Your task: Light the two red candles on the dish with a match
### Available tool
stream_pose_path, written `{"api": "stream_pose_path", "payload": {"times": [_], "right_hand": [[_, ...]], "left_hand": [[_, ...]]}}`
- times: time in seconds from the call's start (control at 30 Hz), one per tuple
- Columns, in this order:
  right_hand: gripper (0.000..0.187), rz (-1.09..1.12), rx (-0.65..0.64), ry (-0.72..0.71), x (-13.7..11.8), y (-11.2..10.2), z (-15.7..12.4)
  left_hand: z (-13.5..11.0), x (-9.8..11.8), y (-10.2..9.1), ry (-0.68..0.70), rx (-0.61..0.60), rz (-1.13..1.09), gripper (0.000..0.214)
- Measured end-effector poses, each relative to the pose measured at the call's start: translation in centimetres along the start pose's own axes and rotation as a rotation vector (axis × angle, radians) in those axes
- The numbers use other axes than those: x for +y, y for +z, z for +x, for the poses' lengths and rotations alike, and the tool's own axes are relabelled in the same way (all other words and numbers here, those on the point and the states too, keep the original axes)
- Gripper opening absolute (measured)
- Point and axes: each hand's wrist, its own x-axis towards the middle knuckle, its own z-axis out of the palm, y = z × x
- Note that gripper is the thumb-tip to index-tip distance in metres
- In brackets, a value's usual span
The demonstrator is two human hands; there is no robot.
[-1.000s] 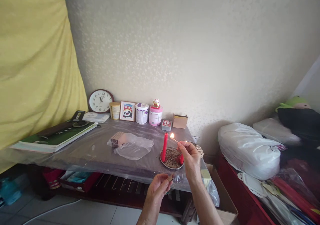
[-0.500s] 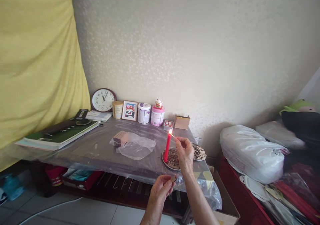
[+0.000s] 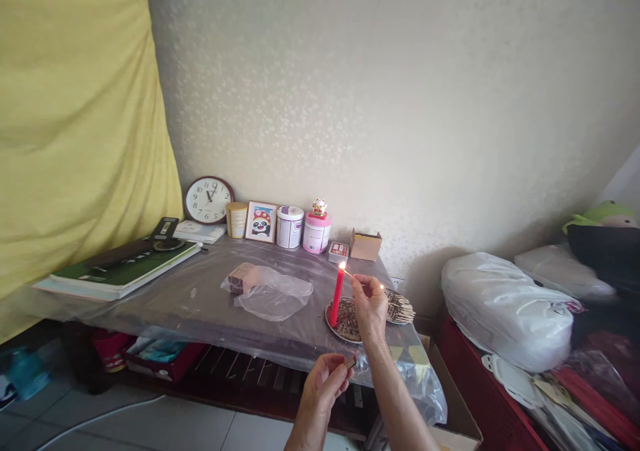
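Note:
A red candle (image 3: 337, 299) stands upright, leaning slightly, on a round dish (image 3: 346, 334) with a dark speckled surface. My right hand (image 3: 373, 311) pinches a thin match (image 3: 349, 274) whose tip meets the flame at the candle's top. Lower down, in front of the table edge, my left hand (image 3: 323, 384) is closed on a small brown matchbox (image 3: 351, 363), mostly hidden by the fingers. Behind my right hand a second dish carries a fan of several matchsticks (image 3: 404, 309), partly covered by that hand. A small bright spot glows beside my right knuckles.
A clear plastic bag with a pinkish box (image 3: 243, 277) lies mid-table. Along the wall stand a clock (image 3: 209, 199), a panda picture (image 3: 261, 222), several cans and an open cardboard box (image 3: 366, 245). White bags (image 3: 505, 307) sit at the right.
The whole view has shifted slightly to one side. My right hand still keeps the match at the candle's top. A bright spot now shows by its knuckles.

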Motion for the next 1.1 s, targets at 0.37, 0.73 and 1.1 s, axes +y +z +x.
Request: {"api": "stream_pose_path", "payload": {"times": [0.37, 0.73, 1.1], "right_hand": [[0.027, -0.016, 0.001, 0.008, 0.19, -0.11, 0.19], [0.023, -0.011, 0.008, 0.007, 0.36, 0.12, 0.44], [0.022, -0.017, 0.008, 0.015, 0.58, -0.06, 0.45]], "left_hand": [[0.57, -0.98, -0.53, 0.019, 0.007, -0.006, 0.04], [0.33, -0.85, -0.35, 0.024, 0.009, -0.02, 0.038], [0.47, -0.85, -0.33, 0.013, 0.007, -0.001, 0.042]]}}
